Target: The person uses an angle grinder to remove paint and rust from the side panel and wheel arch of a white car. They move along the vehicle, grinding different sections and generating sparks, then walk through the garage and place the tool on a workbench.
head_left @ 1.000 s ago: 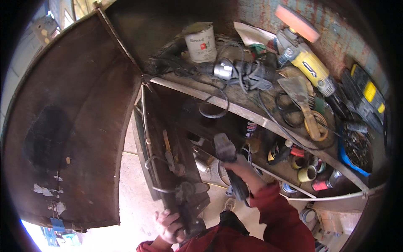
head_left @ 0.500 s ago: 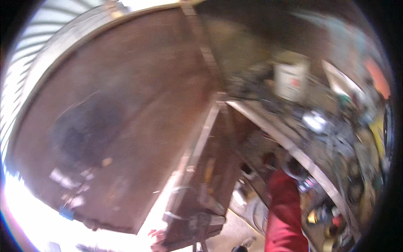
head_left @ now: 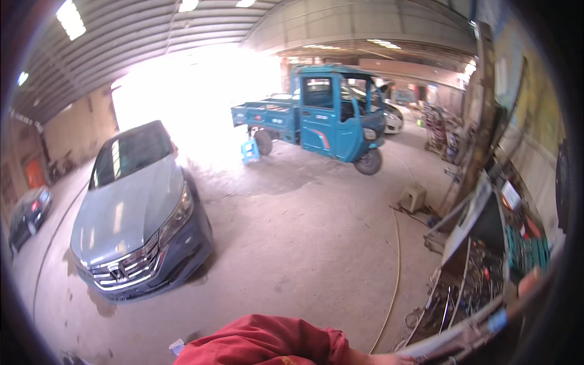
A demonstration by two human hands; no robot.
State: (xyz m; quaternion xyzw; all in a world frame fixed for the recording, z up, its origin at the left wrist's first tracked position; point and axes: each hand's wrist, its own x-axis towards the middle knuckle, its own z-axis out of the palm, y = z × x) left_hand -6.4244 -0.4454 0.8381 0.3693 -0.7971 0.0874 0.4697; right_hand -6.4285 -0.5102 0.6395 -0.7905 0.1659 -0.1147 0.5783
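Observation:
A red sleeve [head_left: 261, 340] crosses the lower edge, and my left hand [head_left: 380, 359] shows only in part at its right end. That hand is beside the pale metal rim [head_left: 432, 347] of a workbench, its fingers cut off by the frame edge. Farther right, a blurred skin-coloured shape that seems to be my right hand [head_left: 530, 282] is at the bench's side; its fingers cannot be made out. Near it are a teal tool case [head_left: 528, 250] and a tray section with several loose hand tools [head_left: 477, 289].
A grey car [head_left: 131, 210] stands to the left, with a dark car [head_left: 30, 213] beyond it. A blue three-wheeled truck [head_left: 322, 115] is ahead, a blue stool [head_left: 249, 151] beside it. A yellowish hose [head_left: 396, 267] lies on the concrete floor near a beige box [head_left: 412, 198].
The view has swung up from the brown metal panels and cluttered bench to the wide workshop floor. The red-sleeved right arm that reached in among the tools no longer shows there.

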